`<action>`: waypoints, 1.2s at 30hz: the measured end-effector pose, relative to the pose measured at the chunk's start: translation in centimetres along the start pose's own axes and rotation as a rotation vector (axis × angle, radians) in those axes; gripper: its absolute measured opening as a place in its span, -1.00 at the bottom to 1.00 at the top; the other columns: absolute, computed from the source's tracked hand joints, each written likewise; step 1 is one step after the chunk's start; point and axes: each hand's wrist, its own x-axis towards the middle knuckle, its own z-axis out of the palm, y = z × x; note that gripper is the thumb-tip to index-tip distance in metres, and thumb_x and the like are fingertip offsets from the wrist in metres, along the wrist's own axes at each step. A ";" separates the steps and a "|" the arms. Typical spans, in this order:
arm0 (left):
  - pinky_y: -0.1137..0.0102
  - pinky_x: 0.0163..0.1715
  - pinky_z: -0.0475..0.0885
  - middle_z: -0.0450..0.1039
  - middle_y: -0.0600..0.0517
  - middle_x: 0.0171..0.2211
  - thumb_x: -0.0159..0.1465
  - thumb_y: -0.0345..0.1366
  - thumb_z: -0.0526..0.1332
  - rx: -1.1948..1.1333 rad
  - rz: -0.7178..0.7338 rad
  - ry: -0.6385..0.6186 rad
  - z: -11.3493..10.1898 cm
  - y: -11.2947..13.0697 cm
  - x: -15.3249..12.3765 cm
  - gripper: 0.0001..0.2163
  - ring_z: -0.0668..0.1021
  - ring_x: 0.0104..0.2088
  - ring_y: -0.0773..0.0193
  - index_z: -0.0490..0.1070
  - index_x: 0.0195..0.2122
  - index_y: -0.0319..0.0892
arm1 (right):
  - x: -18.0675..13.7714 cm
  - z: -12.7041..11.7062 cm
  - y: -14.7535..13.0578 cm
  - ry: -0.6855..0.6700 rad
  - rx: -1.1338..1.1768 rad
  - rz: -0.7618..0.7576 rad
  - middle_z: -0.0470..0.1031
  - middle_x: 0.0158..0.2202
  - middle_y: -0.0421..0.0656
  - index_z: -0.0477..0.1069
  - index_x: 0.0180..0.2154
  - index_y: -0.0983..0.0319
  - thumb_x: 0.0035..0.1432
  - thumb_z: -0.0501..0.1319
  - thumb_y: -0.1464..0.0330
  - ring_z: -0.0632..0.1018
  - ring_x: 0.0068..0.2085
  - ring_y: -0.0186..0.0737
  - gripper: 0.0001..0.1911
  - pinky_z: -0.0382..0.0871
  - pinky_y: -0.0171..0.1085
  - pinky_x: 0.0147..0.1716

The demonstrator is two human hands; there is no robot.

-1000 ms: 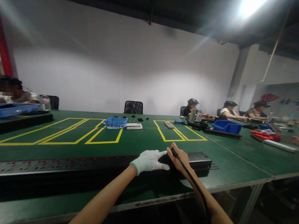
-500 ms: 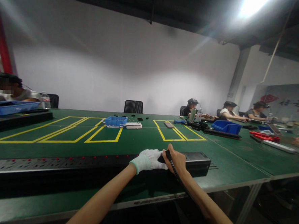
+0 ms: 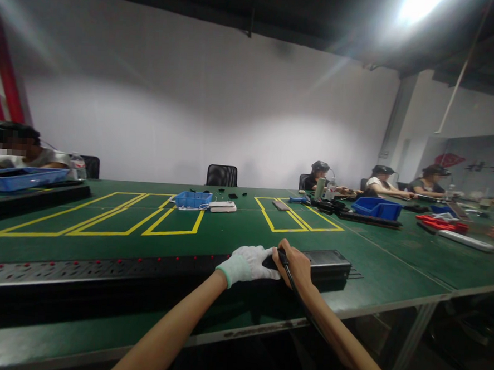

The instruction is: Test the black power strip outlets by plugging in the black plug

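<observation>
A long black metal bar (image 3: 99,273), slotted and dotted with red, runs along the near side of the green table. It ends at the right in a smooth black housing (image 3: 330,261) with thin prongs or wires sticking out. Over the bar, my left hand (image 3: 248,264), in a white glove with a mint cuff, is closed on a small black part (image 3: 269,262). My bare right hand (image 3: 295,264) meets it from the right, gripping a black cable (image 3: 293,288) that trails down along my forearm. My fingers hide where the cable ends.
Beyond the bar, yellow tape outlines (image 3: 152,232) mark the green table (image 3: 223,228). A small blue basket (image 3: 192,199) and a white power-bank-like box (image 3: 223,206) lie ahead. Blue bins (image 3: 377,208) and red tools (image 3: 441,223) sit to the right. Co-workers sit at both sides.
Both hands stay together at the same spot on the bar, with the same holds. The whole view has shifted very slightly.
</observation>
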 end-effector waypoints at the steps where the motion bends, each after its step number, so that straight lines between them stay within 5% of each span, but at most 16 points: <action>1: 0.24 -0.19 0.35 0.43 -0.08 -0.13 0.10 0.33 -0.15 -0.003 0.003 0.000 -0.1 0.0 0.0 -0.32 0.50 -0.13 -0.01 0.24 0.03 -0.06 | 0.0 0.0 0.1 -0.003 -0.002 0.007 0.44 -0.51 -0.20 0.29 -0.28 0.17 0.26 -0.10 0.14 0.48 -0.44 -0.26 -0.69 0.09 -0.38 -0.48; 36: 0.25 -0.19 0.34 0.43 -0.09 -0.14 0.09 0.34 -0.16 0.021 0.007 -0.011 -0.2 0.3 -0.1 -0.29 0.50 -0.14 -0.02 0.21 0.09 -0.05 | -0.4 0.4 0.2 0.068 0.039 0.039 0.46 -0.52 -0.19 0.32 -0.31 0.19 0.25 -0.08 0.15 0.48 -0.47 -0.27 -0.68 0.07 -0.38 -0.48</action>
